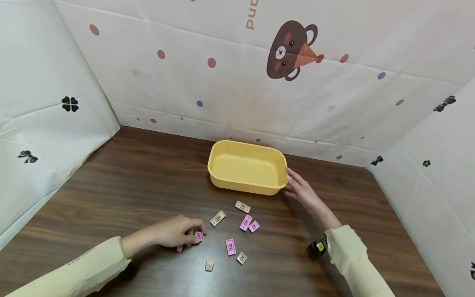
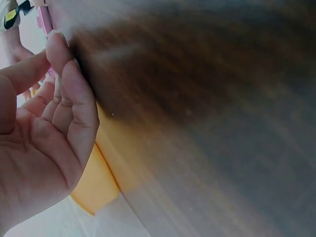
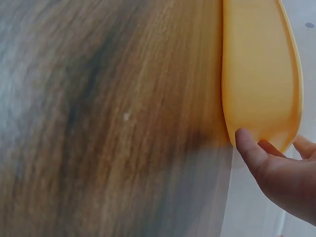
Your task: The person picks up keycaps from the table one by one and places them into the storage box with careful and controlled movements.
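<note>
My left hand (image 1: 181, 233) is low over the table and pinches a small magenta tile (image 1: 198, 236) between thumb and finger. In the left wrist view the curled fingers (image 2: 79, 106) hide most of that tile. My right hand (image 1: 305, 194) touches the right end of a yellow plastic basin (image 1: 248, 185), its fingers extended around the outside. Nothing lies inside the basin. In front of it lie pink printed tiles, one long (image 1: 230, 247), another long (image 1: 245, 222) beside a small one (image 1: 254, 226).
Several beige pieces lie among the pink ones: two long tiles (image 1: 243, 207), a small square tile (image 1: 242, 258) and a rounded piece (image 1: 209, 265). A dark wooden table (image 1: 156, 181) carries everything. White printed sheets (image 1: 237, 90) stand behind and at both sides.
</note>
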Demonstrator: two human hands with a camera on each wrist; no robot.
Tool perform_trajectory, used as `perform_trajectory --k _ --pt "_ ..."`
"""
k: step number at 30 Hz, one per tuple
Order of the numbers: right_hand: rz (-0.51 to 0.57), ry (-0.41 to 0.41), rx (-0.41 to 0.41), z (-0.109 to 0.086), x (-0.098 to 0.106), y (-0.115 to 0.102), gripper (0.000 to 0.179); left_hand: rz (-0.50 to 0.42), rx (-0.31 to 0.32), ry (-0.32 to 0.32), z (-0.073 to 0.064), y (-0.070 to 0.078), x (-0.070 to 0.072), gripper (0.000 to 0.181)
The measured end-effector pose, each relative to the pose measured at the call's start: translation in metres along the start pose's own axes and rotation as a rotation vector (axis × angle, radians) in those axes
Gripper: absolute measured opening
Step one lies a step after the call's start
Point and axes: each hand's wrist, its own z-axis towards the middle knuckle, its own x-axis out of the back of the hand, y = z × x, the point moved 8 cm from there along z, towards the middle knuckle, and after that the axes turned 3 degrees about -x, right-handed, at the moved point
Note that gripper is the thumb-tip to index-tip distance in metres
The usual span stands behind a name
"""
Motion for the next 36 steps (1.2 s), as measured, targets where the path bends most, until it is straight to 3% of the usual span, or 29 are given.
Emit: perform_trajectory --k 14,30,36 --pt "-0.019 0.017 0.002 0.006 0.000 0.007 0.056 0.045 -0.048 0.015 0.003 0.001 0.004 0.008" --pt "-0.030 0.015 0.021 0.006 -0.001 0.004 0.056 0.011 -0.145 0.201 0.020 0.031 0.035 0.018" --pt "-0.032 0.017 0.014 0.006 -0.001 0.005 0.056 -0.012 -0.148 0.254 0.029 0.041 0.046 0.019"
